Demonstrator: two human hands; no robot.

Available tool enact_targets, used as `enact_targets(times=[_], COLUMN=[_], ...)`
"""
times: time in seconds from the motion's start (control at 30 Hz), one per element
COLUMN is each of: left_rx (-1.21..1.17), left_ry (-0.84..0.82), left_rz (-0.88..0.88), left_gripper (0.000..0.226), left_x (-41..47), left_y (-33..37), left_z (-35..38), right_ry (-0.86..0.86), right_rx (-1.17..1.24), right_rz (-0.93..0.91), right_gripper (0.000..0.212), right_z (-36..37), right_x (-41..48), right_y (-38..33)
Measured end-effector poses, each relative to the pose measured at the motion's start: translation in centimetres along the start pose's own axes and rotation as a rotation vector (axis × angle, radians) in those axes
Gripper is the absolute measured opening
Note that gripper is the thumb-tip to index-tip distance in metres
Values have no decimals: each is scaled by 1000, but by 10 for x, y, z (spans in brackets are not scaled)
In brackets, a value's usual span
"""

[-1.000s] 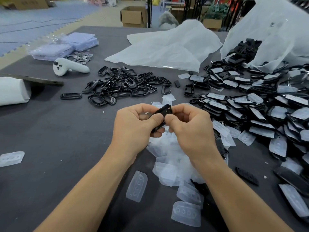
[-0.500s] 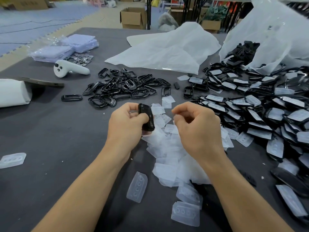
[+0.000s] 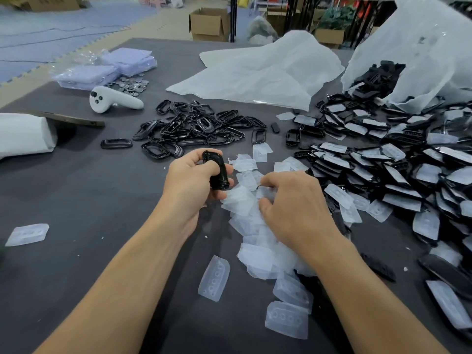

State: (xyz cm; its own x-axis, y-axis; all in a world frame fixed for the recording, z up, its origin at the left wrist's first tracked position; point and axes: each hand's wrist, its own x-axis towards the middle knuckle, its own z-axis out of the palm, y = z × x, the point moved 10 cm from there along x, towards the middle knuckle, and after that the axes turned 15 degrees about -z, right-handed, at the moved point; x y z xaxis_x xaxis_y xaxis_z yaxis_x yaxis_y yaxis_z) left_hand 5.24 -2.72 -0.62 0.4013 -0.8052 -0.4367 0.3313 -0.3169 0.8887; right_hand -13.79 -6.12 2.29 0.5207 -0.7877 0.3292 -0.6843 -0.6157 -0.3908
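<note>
The black frame (image 3: 218,172) is now gripped by the left hand (image 3: 194,180) alone, just left of the heap of clear pads (image 3: 255,254). The right hand (image 3: 293,208) has been lowered onto that heap, fingers curled; whether a pad is pinched cannot be told. The frame is judged stripped.

CAM: 1 view, worn on your head | FACING: fwd & down across grey table (image 3: 76,190) | RANGE: close, left hand (image 3: 190,180) & right hand (image 3: 293,208) mid-frame | LENS: wide-angle
</note>
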Motion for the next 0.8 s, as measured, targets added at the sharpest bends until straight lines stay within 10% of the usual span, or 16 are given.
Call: enact_targets(times=[0.2, 0.5, 0.8], left_rx=[31, 103, 168], left_ry=[0, -36, -76], left_rz=[8, 19, 73], left_gripper=[29, 29, 27], left_x=[-1, -2, -14], left_y=[-1, -3, -7], left_z=[3, 11, 31], right_ry=[55, 396, 279], right_rx=[-2, 988, 1465], right_rz=[-63, 279, 522], right_gripper=[12, 10, 15], right_z=[-4, -11, 22], right_x=[2, -4, -9], right_y=[-7, 19, 13])
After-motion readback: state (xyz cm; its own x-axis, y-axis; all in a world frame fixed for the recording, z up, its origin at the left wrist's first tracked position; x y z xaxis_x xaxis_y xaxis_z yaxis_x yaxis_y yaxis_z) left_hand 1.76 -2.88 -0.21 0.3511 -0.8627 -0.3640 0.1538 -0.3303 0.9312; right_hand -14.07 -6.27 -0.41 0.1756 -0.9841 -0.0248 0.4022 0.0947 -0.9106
